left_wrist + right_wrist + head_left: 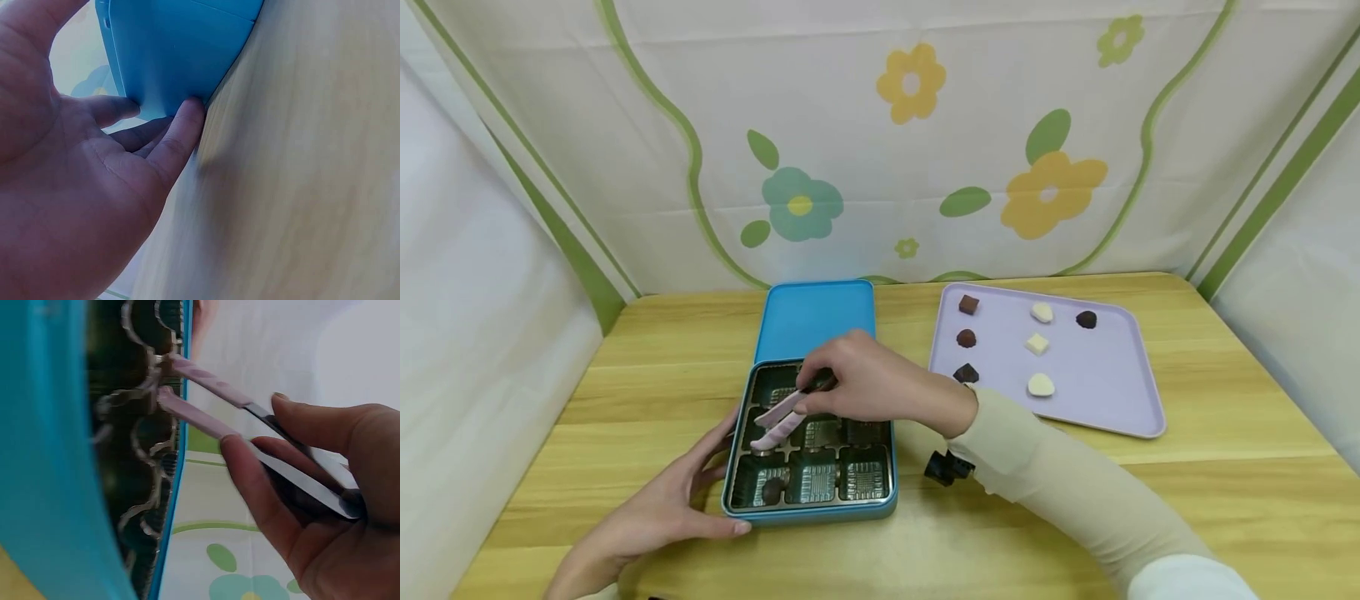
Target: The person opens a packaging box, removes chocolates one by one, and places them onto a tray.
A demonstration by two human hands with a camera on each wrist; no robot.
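A blue tin [811, 514] with a divided inner tray stands on the table, its lid part [817, 321] lying behind it. My right hand [868, 383] holds pink-tipped tongs [206, 422] over the left side of the tin. The tong tips are apart, at the middle-left compartment; whether anything lies between them I cannot tell. One dark chocolate [772, 491] sits in the front-left compartment. Several other compartments show bare bottoms; my right hand hides some of the back row. My left hand [662, 508] touches the tin's near left corner, fingertips [190, 109] against its side and thumb at the front edge.
To the right, a lilac tray [1108, 375] carries brown chocolates [966, 338], white chocolates [1037, 344] and a dark one [1086, 319], spaced apart. My right forearm covers the tray's near left corner. A flowered cloth [880, 167] hangs behind the wooden table [1000, 533].
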